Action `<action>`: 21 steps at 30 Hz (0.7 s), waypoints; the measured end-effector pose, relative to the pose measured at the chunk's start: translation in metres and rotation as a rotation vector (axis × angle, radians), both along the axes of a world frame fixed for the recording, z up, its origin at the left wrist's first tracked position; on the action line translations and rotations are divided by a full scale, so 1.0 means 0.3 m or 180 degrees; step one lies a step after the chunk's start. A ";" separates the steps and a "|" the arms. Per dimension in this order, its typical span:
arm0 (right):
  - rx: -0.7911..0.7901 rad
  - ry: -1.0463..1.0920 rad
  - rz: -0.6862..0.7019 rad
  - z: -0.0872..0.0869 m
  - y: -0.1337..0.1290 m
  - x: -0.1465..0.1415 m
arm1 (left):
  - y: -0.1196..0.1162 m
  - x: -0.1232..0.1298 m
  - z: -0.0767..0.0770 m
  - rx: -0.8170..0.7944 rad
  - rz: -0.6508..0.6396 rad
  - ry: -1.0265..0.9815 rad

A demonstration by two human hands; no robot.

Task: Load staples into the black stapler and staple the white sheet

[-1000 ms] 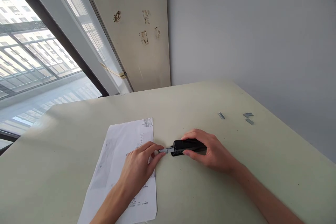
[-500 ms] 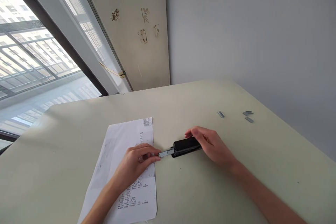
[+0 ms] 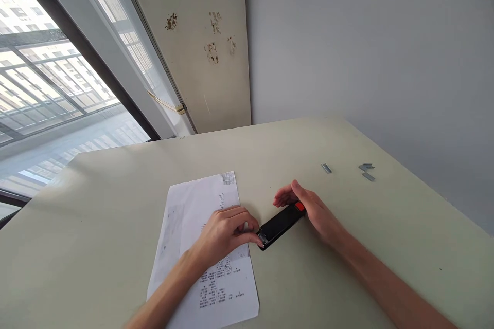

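Observation:
A black stapler with a red patch at its right end lies on the table, slanting from lower left to upper right. My left hand has its thumb and bent fingers at the stapler's left end, where a bit of metal shows. At the other end, my right hand is cupped with the palm against the stapler and the thumb raised, fingers not wrapped round it. Beneath my left hand and forearm is a printed sheet of paper, whose right edge reaches near the stapler.
One staple strip lies on the table beyond my right hand. Several more staple strips are farther right. A grey wall borders the table, and a window is at the left.
The metal tray that stuck out of the stapler's left end is now pushed in. The stapler has turned, its left end nearer me. My left hand and the paper have shifted right.

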State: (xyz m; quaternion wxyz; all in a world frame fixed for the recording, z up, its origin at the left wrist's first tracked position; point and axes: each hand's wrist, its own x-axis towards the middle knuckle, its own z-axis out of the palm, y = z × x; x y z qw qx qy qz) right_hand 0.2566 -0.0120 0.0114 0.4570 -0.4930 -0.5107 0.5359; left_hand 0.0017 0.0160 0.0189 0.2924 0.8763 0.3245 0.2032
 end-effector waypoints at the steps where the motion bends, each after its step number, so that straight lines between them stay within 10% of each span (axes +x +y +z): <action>1: -0.0005 -0.0006 0.0024 0.001 -0.002 -0.002 | 0.001 0.005 -0.001 0.0052 -0.0041 0.0028; 15: 0.0134 -0.0247 0.0415 0.006 -0.013 0.010 | -0.011 -0.002 0.007 0.0706 -0.0176 0.0310; 21: 0.1023 -0.1337 0.1067 0.016 -0.004 0.031 | 0.058 -0.083 0.046 0.0696 0.0025 0.0502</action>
